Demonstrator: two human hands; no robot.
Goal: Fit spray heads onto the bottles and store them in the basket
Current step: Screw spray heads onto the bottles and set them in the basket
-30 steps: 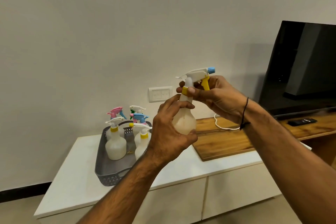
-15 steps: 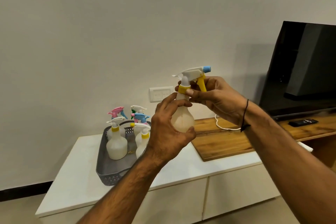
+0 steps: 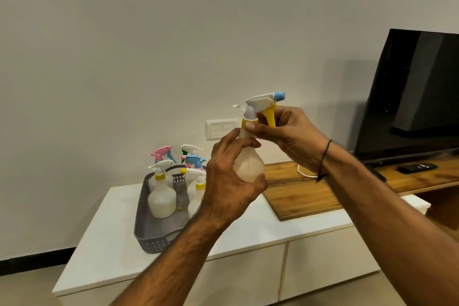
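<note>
head cam — worn view, facing forward and slightly down | close on hands (image 3: 250,156) — wall behind

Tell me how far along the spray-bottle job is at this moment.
Done: several bottles with spray heads already stand in the grey basket; the exact count is unclear. In hand: the left hand grips a bottle by its body while the right hand pinches the yellow collar of its spray head. Left: finish this head, then put the bottle in the basket.
</note>
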